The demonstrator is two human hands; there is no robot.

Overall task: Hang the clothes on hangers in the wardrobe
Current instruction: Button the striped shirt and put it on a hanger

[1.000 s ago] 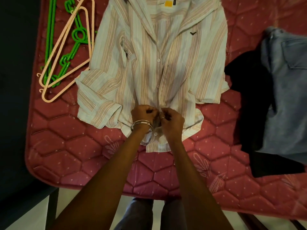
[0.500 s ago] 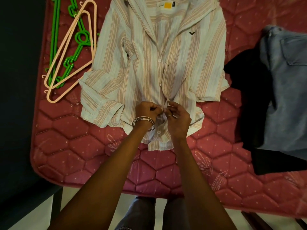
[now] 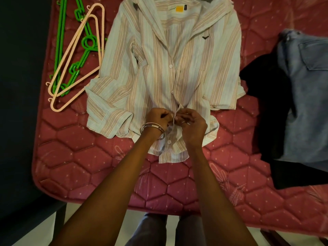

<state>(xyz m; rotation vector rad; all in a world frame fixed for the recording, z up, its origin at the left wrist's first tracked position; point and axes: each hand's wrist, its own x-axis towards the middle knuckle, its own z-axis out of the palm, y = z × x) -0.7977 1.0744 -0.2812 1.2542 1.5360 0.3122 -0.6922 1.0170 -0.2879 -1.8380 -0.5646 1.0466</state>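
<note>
Left hand (image 3: 157,118) and right hand (image 3: 192,124) pinching placket of striped shirt (image 3: 159,71) lying flat on mattress (image 3: 88,157), working button (doing or undoing, unclear). Advice: keeping placket edges aligned, holding cloth taut. Left of hands: pink hangers (image 3: 76,57) lying over green hangers (image 3: 61,41). Beyond hands: collar label (image 3: 179,9) showing yellow patch, writing unreadable.

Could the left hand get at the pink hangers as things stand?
Probably yes, once it lets go. The left hand is pinching the shirt placket; the pink hangers lie uncovered on the mattress to its left, on top of the green ones.
</note>
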